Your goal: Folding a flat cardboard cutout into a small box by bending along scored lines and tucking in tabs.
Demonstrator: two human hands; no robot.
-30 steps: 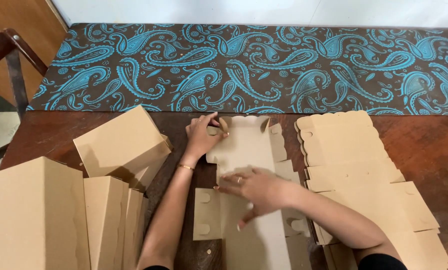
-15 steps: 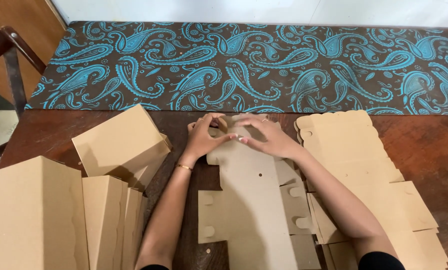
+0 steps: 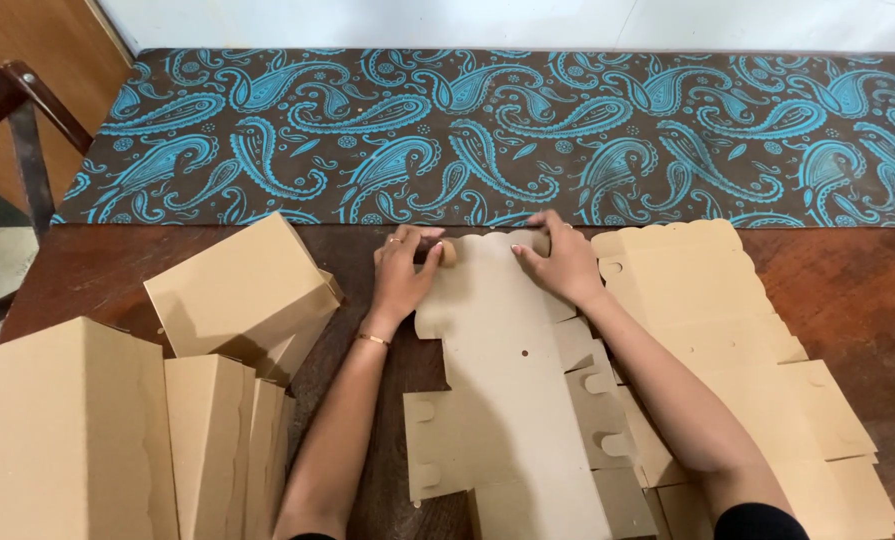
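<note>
A flat, die-cut brown cardboard box blank point(image 3: 507, 380) lies on the dark wooden table point(image 3: 97, 270) in front of me. My left hand point(image 3: 404, 270) grips the blank's far left corner, where a small flap is folded up. My right hand point(image 3: 559, 262) presses on the far right corner of the same blank, fingers curled over its scalloped far edge. Both forearms reach out from the bottom of the view.
A stack of flat brown blanks point(image 3: 737, 350) lies at the right. Several folded cardboard boxes point(image 3: 237, 290) stand at the left, with a larger one point(image 3: 57, 430) nearest me. A blue paisley carpet point(image 3: 507, 130) lies beyond the table and a wooden chair point(image 3: 22, 110) at far left.
My right hand has moved from the middle of the blank up to its far right corner. The left hand stayed at the far left corner, and the blank now lies flatter.
</note>
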